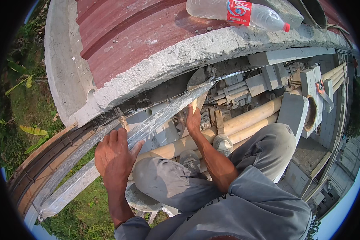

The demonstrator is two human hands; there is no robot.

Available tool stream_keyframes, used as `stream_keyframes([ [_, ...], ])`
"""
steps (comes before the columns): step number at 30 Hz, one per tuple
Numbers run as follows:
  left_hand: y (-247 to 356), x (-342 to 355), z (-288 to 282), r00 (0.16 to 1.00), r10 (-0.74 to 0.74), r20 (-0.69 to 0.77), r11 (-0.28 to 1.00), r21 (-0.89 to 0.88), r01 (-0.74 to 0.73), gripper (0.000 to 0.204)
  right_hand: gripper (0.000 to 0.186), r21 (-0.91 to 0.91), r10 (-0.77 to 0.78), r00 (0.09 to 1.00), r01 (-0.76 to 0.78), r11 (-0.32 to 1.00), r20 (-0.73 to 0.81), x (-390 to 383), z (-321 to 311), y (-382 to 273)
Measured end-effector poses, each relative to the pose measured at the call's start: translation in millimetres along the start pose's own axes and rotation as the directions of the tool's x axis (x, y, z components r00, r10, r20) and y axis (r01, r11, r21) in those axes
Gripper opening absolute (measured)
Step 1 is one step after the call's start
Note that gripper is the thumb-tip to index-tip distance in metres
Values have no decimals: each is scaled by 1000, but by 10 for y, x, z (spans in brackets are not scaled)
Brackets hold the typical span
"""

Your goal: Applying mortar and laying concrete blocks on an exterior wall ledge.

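My left hand [117, 154] is closed over a long, mortar-smeared metal straightedge [158, 122], with the thumb on its near side. The straightedge slants from the lower left up to the underside of the rough concrete edge [160, 66]. At its upper right end, my right hand [193, 119] grips a trowel by its pale wooden handle [195, 105]. What looks like the trowel's grey blade [196, 79] lies against the dark strip below the concrete edge. My right fingers are partly hidden behind the handle.
A clear plastic bottle [264, 19] with red label and cap lies on the red corrugated roof [136, 28]. Bamboo poles [244, 122] run beneath my knees. A bucket [142, 200] stands below, over grass. Pale blocks [294, 114] and an orange-handled saw [323, 94] are at right.
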State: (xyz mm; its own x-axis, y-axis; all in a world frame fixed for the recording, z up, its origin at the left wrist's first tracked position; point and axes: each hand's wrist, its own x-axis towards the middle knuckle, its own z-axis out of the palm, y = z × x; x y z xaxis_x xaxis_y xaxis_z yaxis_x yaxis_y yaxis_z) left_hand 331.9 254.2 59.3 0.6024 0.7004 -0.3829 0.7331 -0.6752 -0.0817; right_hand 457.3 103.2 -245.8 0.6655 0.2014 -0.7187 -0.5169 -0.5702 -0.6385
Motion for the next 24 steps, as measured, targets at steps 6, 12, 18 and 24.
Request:
stream_keyframes([
  [6, 24, 18, 11, 997, 47, -66, 999, -2, -47, 45, 48, 204, 82, 992, -100, 974, 96, 8, 192, -91],
  [12, 63, 58, -20, 989, -54, 135, 998, -36, 59, 48, 46, 210, 231, 936, -290, 934, 264, 4, 3, -276],
  [18, 15, 28, 140, 999, 17, -39, 1000, -14, -17, 47, 53, -2, 221, 903, -237, 971, 369, -311, 149, 20],
  [24, -9, 7, 162, 999, -20, -46, 998, -56, 17, 46, 60, -137, 151, 869, -97, 986, 472, -603, 333, 139],
])
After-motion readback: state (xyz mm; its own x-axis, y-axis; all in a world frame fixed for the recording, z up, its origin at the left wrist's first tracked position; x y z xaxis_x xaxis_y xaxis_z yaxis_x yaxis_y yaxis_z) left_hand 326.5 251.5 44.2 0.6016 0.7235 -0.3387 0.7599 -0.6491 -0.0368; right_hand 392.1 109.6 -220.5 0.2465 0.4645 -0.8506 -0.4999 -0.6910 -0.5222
